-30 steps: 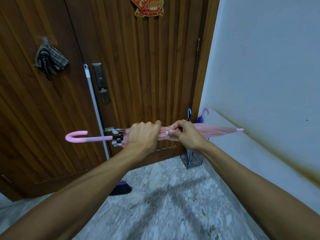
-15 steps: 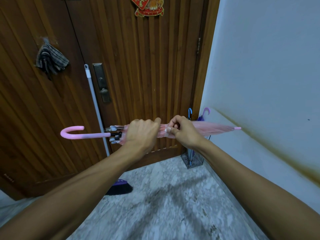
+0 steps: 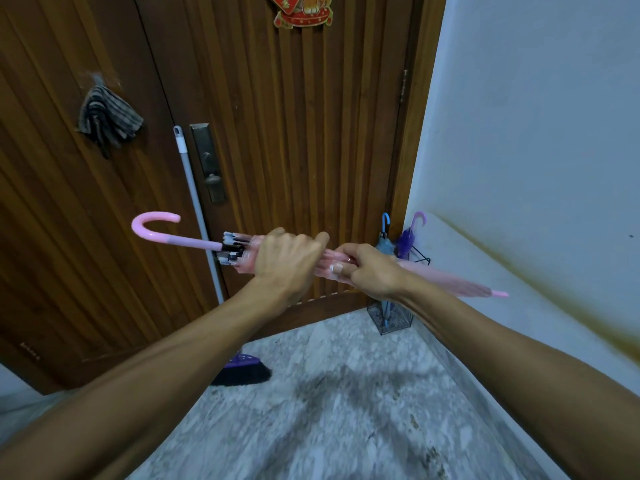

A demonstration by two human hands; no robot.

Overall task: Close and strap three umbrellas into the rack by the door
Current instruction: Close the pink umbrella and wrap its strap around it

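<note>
A dark wooden door (image 3: 294, 133) is filling the background, meeting a pale wall (image 3: 536, 116) on the right above a marbled grey floor (image 3: 346, 410). Both bare arms are reaching forward, and the pink umbrella (image 3: 446, 280) is lying crosswise between them in front of the door, folded, its curved handle (image 3: 154, 226) pointing left and up and its tip sloping down to the right. The left hand (image 3: 287, 261) is wrapping round the bunched canopy just beside the rib ends, fist closed on it. The right hand (image 3: 370, 270) is sitting just beside the left, thumb and fingers pinching at the folds of the canopy; whether it is gripping a strap cannot be told. In the corner behind the right hand, the wire rack (image 3: 391, 318) is standing on the floor, holding a blue umbrella (image 3: 384, 237) and a purple umbrella (image 3: 408, 237) upright, handles up. A broom (image 3: 197, 202) is leaning against the door, and a striped cloth (image 3: 107, 117) is hanging on it.
</note>
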